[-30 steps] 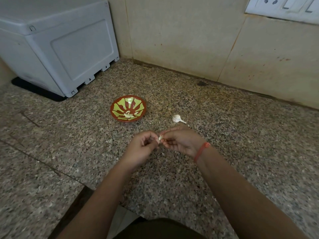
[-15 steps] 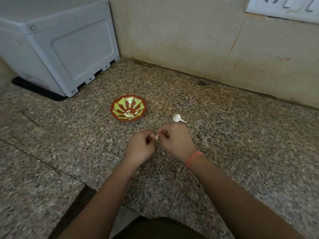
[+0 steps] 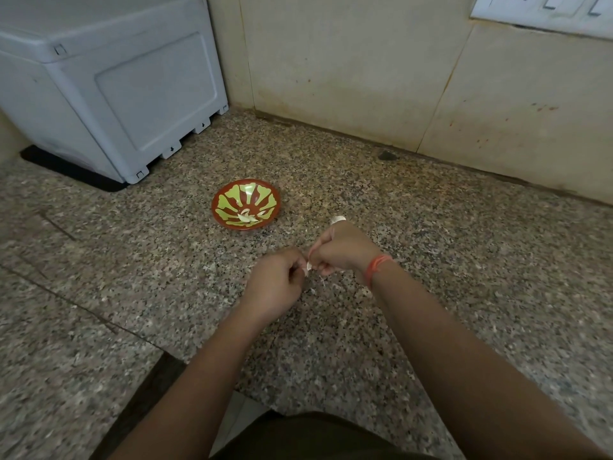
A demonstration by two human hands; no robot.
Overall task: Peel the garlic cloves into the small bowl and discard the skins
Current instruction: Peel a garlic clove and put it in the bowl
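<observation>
A small red bowl with a green pattern stands on the granite counter and has a few pale garlic pieces in its bottom. Just in front of it, my left hand and my right hand meet above the counter with fingers curled. Between their fingertips they pinch one small white garlic clove, mostly hidden by the fingers. Behind my right hand a white piece of garlic lies on the counter, with only its top showing.
A grey plastic appliance on a black mat fills the back left corner. The tiled wall runs along the back, with a switch plate at the top right. The counter's front edge has a gap near my body.
My right hand has turned and risen slightly, now covering most of the garlic piece behind it. Both hands keep working at the clove; the bowl has not moved.
</observation>
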